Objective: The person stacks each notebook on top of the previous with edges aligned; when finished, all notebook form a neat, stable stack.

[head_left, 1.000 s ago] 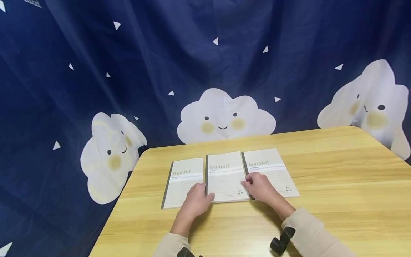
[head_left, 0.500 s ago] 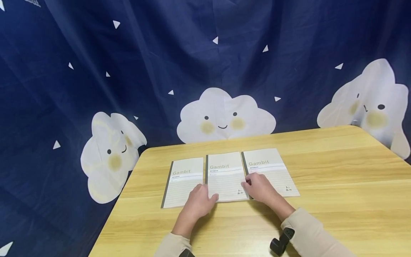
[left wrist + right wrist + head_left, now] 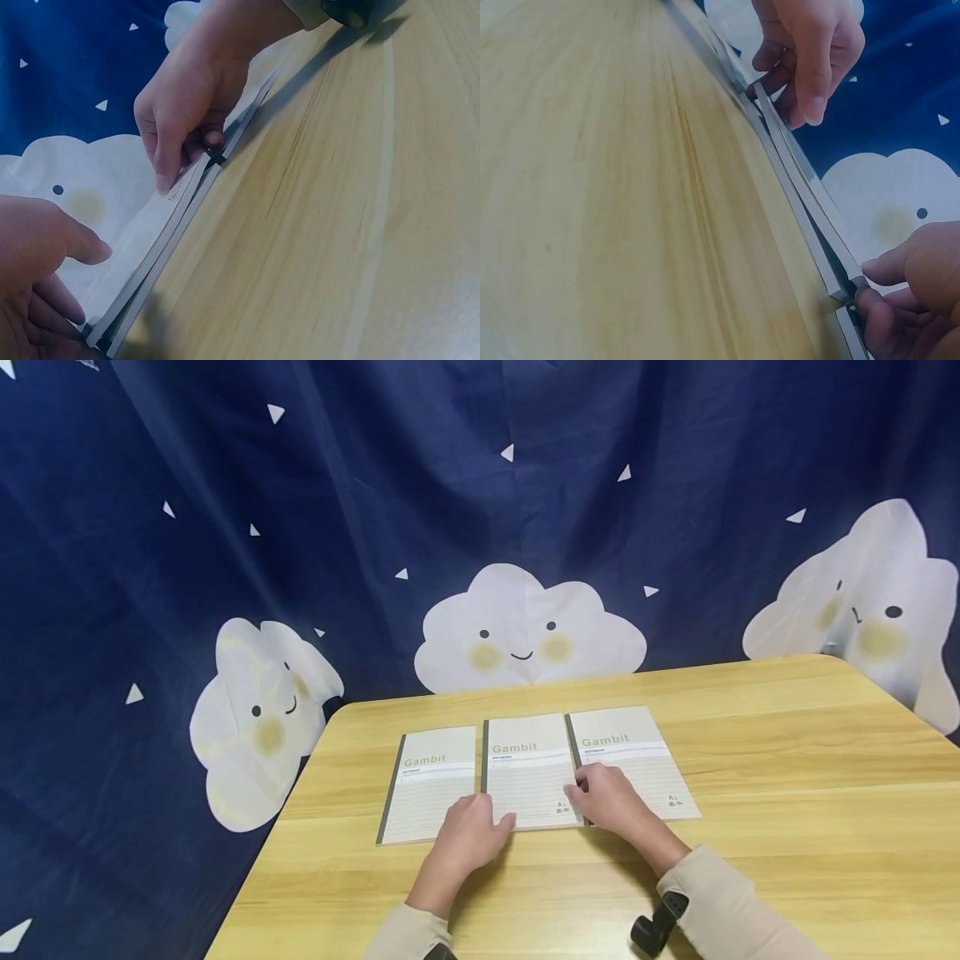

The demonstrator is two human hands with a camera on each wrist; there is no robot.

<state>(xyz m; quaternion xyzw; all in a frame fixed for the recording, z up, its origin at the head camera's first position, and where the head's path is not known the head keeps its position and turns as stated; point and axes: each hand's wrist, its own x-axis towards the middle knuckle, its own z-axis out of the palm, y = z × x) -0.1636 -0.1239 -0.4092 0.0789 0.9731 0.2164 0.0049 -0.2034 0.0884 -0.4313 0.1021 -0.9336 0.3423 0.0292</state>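
Three pale notebooks marked "Gambit", with dark spines, lie side by side in the head view: a left notebook (image 3: 427, 793), a middle notebook (image 3: 527, 777) and a right notebook (image 3: 630, 768). My left hand (image 3: 472, 835) holds the middle one at its lower left, fingers curled at the spine edge and thumb over the cover. At its lower right edge, my right hand (image 3: 609, 795) grips it, fingertips curled by the border with the right notebook. In the right wrist view, the upper notebook (image 3: 802, 176) bows slightly, with a narrow gap above another notebook layer (image 3: 799, 217) beneath.
The notebooks rest on a wood-grain table (image 3: 795, 827) that extends to both sides. Behind its far edge hangs a dark blue curtain (image 3: 337, 485) printed with smiling clouds. A black wrist camera (image 3: 660, 922) sits at the right sleeve.
My left hand has shifted slightly rightward, its thumb reaching a little further over the middle notebook. The right hand and the notebooks stay nearly in place.
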